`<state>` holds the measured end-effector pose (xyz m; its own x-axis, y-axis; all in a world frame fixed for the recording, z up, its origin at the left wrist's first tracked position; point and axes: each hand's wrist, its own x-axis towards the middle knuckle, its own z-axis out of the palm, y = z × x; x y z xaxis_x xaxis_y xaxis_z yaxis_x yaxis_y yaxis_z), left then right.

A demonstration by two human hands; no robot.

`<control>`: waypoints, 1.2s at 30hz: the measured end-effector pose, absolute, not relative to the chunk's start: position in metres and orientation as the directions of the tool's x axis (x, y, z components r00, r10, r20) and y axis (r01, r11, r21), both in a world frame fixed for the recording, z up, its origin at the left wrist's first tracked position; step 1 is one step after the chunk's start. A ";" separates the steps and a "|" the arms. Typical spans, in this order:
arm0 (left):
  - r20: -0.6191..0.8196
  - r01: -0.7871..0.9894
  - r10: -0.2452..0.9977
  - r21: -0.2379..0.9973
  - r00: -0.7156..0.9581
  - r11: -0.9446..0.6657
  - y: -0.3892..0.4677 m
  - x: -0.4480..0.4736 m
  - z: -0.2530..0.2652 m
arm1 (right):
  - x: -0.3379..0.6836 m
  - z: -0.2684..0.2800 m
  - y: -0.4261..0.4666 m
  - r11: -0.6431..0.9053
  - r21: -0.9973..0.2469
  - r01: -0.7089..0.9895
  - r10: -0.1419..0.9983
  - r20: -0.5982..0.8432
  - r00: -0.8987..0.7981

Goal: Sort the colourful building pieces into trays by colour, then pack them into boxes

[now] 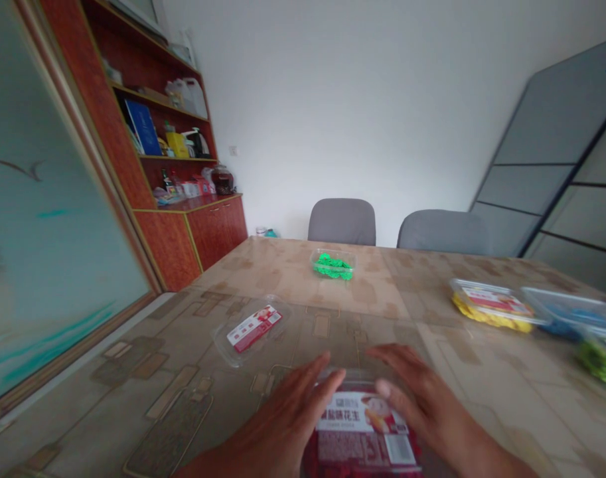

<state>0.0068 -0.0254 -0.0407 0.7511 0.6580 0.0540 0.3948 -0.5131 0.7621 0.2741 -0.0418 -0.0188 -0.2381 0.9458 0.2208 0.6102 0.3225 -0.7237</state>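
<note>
Directly in front of me is a clear plastic box (365, 441) with dark red contents, a printed label across its closed top. My left hand (295, 408) lies along its left side, fingers stretched out, with the thumb over the label's corner. On the right side my right hand (427, 405) is open too, fingers bent slightly inward and thumb apart. Whether either palm presses on the box is hard to tell. A loose clear lid (253, 328) with a red and white label rests on the table to the left. Farther back stands an uncovered clear box (332, 265) of bright green pieces.
On the right of the patterned table (293, 302) are a lidded box with yellow contents (496, 305), a box with blue contents (571, 318) and one with green contents (601, 358). Two grey chairs (342, 220) stand behind the table. A wooden cabinet (193, 232) is at the left.
</note>
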 end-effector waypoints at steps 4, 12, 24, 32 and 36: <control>0.007 0.413 0.660 0.776 0.751 -0.477 -0.024 0.008 -0.048 | 0.281 -0.019 -0.057 0.416 -0.648 0.639 0.884 0.123 -0.451; 0.049 0.399 0.681 0.780 0.730 -0.483 -0.020 0.004 -0.051 | 0.297 -0.066 -0.041 0.592 -0.345 0.728 0.789 0.064 -0.611; -0.126 0.459 0.763 0.856 0.634 -0.240 -0.031 -0.002 -0.048 | 0.288 -0.010 -0.069 0.647 -0.240 0.724 0.762 0.147 -0.631; -0.093 0.638 0.803 0.664 0.588 -0.390 -0.039 0.006 0.000 | 0.286 -0.085 -0.044 0.737 -0.009 0.676 0.636 0.347 -0.689; -0.138 0.661 0.776 0.627 0.615 -0.413 -0.033 0.014 -0.024 | 0.280 -0.065 -0.048 0.694 0.030 0.720 0.676 0.318 -0.665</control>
